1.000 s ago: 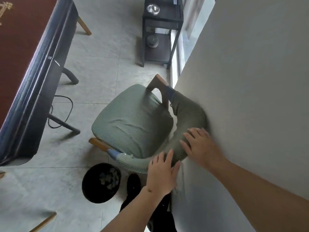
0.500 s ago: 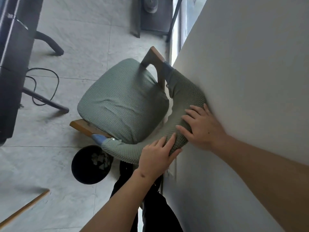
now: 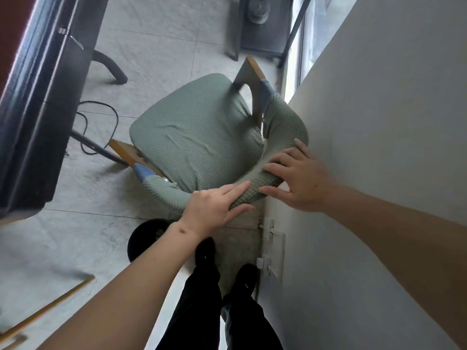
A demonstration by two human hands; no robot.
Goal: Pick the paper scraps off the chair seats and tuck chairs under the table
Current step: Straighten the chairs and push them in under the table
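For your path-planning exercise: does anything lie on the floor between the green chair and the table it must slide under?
Yes. A black cable loops on the floor between the chair and the table, beside the table's dark legs. Both hands, left hand and right hand, are on the backrest.

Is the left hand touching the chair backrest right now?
Touching. The head view shows the left hand on the green backrest, its fingers lying along the top and the thumb beneath with no gap.
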